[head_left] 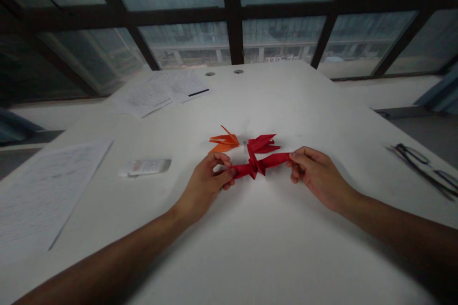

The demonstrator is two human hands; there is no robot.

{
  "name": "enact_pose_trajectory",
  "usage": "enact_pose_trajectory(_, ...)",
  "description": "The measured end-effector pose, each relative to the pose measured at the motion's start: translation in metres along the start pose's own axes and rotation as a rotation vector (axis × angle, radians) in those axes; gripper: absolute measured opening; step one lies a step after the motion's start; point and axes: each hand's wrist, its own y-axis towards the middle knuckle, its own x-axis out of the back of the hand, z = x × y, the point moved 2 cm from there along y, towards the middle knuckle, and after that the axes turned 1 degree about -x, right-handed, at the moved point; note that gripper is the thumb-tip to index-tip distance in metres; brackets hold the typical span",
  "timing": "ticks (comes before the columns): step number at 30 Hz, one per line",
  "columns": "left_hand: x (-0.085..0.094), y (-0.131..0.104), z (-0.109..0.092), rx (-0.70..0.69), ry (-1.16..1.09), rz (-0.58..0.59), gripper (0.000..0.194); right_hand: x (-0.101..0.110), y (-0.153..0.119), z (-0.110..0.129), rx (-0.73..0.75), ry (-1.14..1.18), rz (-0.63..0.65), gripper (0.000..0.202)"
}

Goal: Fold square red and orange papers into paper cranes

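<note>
Between my two hands is a red origami crane (pixel 255 167), its wings stretched out to either side. My left hand (pixel 209 178) pinches the tip of the left wing between thumb and fingers. The right wing's tip is pinched by my right hand (pixel 315 174). Just behind it on the table lie a second red folded-paper crane (pixel 263 144), its parts folded close together, and an orange folded-paper crane (pixel 224 141) to the left of that.
The white table (pixel 272 248) carries printed sheets (pixel 157 93) at the back left and another paper (pixel 53 186) at the left. A small white packet (pixel 146 167) lies left of my hands, eyeglasses (pixel 425 167) at the right. Windows (pixel 186 43) stand beyond the table.
</note>
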Motion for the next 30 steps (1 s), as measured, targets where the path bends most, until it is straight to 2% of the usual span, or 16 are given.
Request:
enact_pose_trajectory(7,0.001,0.002,0.000,0.036,-0.106,-0.012,0.030,0.001,0.001,0.003,-0.056,-0.044,0.044,0.028)
enact_pose_trajectory(13,0.002,0.000,0.001,-0.001,-0.205,-0.013,0.027,0.001,0.003,0.002,-0.006,-0.062,0.055,0.025)
enact_pose_trajectory(16,0.002,-0.005,-0.001,-0.055,-0.199,0.102,0.025,0.003,0.004,-0.001,0.035,-0.157,0.079,0.019)
enact_pose_trajectory(21,0.001,-0.014,-0.001,-0.158,-0.146,0.420,0.031,0.004,-0.001,-0.009,0.127,-0.443,0.159,0.016)
enact_pose_trajectory(24,0.000,-0.017,-0.001,-0.203,-0.095,0.499,0.039,0.002,-0.007,-0.012,0.197,-0.572,0.179,0.015)
enact_pose_trajectory(27,-0.002,-0.019,-0.003,-0.209,-0.106,0.476,0.043,0.000,-0.012,-0.012,0.268,-0.677,0.172,0.013)
enact_pose_trajectory(30,0.000,-0.016,-0.006,-0.240,-0.180,0.298,0.037,0.000,-0.014,-0.011,0.300,-0.729,0.159,0.010)
